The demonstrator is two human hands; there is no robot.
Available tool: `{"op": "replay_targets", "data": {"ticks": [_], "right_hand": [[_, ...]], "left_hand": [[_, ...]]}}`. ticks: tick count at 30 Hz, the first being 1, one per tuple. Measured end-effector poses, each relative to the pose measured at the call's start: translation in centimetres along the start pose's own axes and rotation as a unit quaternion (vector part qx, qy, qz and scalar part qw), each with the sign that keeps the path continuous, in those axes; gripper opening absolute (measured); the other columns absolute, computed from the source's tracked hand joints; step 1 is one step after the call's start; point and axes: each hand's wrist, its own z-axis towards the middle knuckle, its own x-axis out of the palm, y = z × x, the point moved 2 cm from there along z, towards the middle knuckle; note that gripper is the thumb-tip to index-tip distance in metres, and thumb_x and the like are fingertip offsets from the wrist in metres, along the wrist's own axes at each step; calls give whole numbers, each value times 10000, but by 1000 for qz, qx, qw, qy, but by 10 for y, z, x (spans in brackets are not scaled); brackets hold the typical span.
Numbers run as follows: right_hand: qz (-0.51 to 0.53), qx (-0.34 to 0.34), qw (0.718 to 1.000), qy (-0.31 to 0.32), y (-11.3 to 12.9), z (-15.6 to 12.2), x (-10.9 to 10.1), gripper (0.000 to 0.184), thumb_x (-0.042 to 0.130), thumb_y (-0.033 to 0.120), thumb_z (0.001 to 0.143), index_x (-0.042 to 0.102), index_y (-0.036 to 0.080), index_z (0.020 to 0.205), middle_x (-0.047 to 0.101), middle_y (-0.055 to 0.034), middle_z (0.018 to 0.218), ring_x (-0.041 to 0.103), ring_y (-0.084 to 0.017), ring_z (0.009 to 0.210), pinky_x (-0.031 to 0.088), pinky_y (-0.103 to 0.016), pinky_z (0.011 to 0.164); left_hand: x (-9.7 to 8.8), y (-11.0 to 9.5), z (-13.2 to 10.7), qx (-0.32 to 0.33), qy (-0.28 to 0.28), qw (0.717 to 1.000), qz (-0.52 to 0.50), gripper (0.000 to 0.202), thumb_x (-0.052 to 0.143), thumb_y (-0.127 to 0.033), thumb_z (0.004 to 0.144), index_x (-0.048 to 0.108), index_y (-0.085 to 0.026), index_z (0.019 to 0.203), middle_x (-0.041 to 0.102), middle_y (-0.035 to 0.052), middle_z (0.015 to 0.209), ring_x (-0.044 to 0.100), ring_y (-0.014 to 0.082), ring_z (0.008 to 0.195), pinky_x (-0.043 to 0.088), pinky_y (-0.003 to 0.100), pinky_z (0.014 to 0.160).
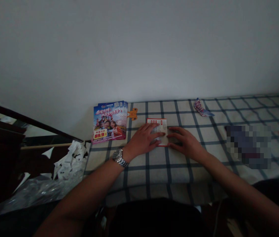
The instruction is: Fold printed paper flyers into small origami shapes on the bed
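A small folded leaflet with red print lies on the checked cloth in front of me. My left hand, a metal watch on its wrist, lies flat on the leaflet's left part with fingers stretched out. Pressing down beside the leaflet's right edge is my right hand, its fingers extended and flat. Neither hand grips anything.
A stack of colourful flyers lies at the cloth's back left corner. A folded paper piece sits at the back. A blurred dark object lies to the right. Torn paper scraps and clear plastic lie left of the bed.
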Motion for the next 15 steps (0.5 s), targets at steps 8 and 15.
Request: {"op": "replay_targets", "data": {"ticks": [8,15], "right_hand": [[-35,24,999,-26,-4,21,1,128,636,271,1002,702,222,1100,716,-109,1170,698,-290,1030,574,-456,903],[-92,23,995,-40,-5,35,8,66,657,204,972,707,208,1014,716,-100,1057,654,-282,966,527,-408,850]], "left_hand": [[0,0,0,1,3,1000,-8,402,605,-404,1026,616,-332,1421,441,88,1567,410,315,1466,366,561,1229],[0,0,0,5,1,1000,-12,407,607,-416,1025,616,-333,1423,444,91,1571,408,312,1470,364,561,1228]]}}
